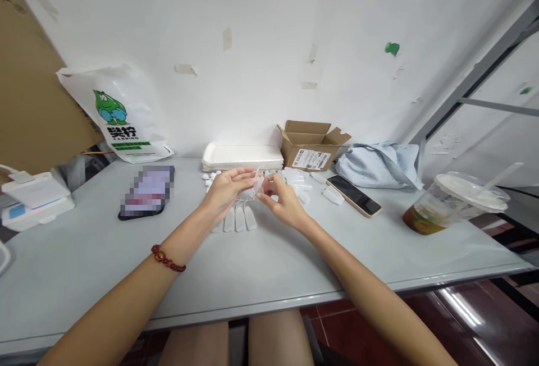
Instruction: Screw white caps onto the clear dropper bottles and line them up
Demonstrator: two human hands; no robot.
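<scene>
Over the middle of the table, both hands meet at a small translucent white plastic sleeve [258, 185] with a thin white stem on top. My left hand [227, 189], wearing a dark red bead bracelet [167, 258], pinches it near the stem. The thumb and forefinger of my right hand [281, 200] close on its lower part. Just below, several similar pieces with curved white stems [240, 219] lie in a row. Small white pieces [210, 177] sit behind my left hand, partly hidden. More loose translucent sleeves [300, 181] are scattered behind my right hand.
Stacked white trays [242, 155] and an open cardboard box [311, 144] stand against the wall. To the right lie a phone [354, 195], a pale blue cloth bag [379, 165] and a tilted-looking drink cup [455, 203]. Leftward are another phone [147, 191], a white bag [120, 113] and a charger [36, 200].
</scene>
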